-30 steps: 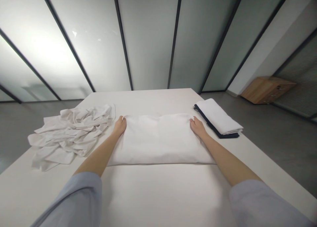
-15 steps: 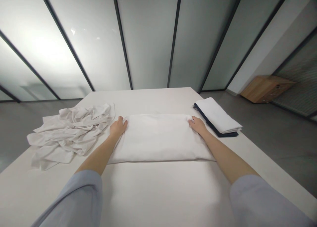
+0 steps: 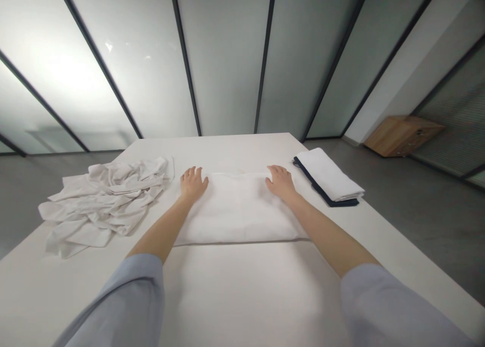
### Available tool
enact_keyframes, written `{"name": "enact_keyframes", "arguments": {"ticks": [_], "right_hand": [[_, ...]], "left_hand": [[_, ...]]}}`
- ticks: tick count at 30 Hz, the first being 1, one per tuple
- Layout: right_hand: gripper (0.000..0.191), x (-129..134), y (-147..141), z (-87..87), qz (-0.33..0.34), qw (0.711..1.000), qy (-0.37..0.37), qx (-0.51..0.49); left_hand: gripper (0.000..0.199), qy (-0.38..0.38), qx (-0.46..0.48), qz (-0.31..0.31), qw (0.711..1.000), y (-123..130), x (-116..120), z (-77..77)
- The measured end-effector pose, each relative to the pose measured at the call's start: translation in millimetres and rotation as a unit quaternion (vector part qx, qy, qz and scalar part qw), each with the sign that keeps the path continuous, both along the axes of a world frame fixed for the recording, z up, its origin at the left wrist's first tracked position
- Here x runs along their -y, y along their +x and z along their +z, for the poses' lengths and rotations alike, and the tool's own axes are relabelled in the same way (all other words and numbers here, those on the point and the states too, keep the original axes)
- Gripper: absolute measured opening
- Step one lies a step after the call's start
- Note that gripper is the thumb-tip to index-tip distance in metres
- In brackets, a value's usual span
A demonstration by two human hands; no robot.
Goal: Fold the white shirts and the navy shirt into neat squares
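A white cloth [image 3: 238,210], folded into a wide flat rectangle, lies across the middle of the white table [image 3: 242,291]. My left hand [image 3: 194,184] is over its far left corner, fingers apart and holding nothing. Over the far right part of the cloth is my right hand [image 3: 281,182], its fingers also spread, with nothing in them. Whether either palm presses on the fabric I cannot tell. My forearms hide parts of the cloth's left and right sides.
A crumpled heap of white cloth [image 3: 109,200] lies on the left of the table. At the right edge a folded white cloth [image 3: 328,172] rests on a dark navy one [image 3: 343,203]. Beyond stand frosted glass panels [image 3: 227,59] and a wooden cabinet [image 3: 397,135].
Both hands have let go of the cloth's far corners and opened. They have moved inward, closer to each other, and slightly away from me. The heap and the folded stack stay put.
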State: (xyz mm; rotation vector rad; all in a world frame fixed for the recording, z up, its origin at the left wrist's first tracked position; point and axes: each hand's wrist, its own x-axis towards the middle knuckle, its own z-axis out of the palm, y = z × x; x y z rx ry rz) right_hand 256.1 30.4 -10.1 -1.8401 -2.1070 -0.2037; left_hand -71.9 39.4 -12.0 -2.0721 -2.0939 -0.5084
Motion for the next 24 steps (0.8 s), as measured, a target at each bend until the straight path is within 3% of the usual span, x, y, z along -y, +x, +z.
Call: {"name": "enact_keyframes", "arguments": {"ticks": [5, 11, 17, 24], "right_hand": [[0.05, -2, 17, -23.5, -0.112, 0.991, -0.072, 0.009], [0.051, -4, 33, -43.5, -0.113, 0.99, -0.088, -0.009], [0.043, -5, 34, -42.6, -0.137, 0.989, -0.051, -0.027], [0.044, 1, 32, -41.5, -0.134, 0.99, -0.012, -0.039]], "left_hand": [[0.058, -0.059, 0.039, 0.103, 0.992, -30, -4, -16.5], [0.049, -0.041, 0.033, 0.09, 0.995, -39, 0, -21.4], [0.043, -0.018, 0.088, 0.073, 0.993, -40, -3, -24.6], [0.042, 0.075, 0.056, 0.019, 0.995, -34, 7, -18.8]]}}
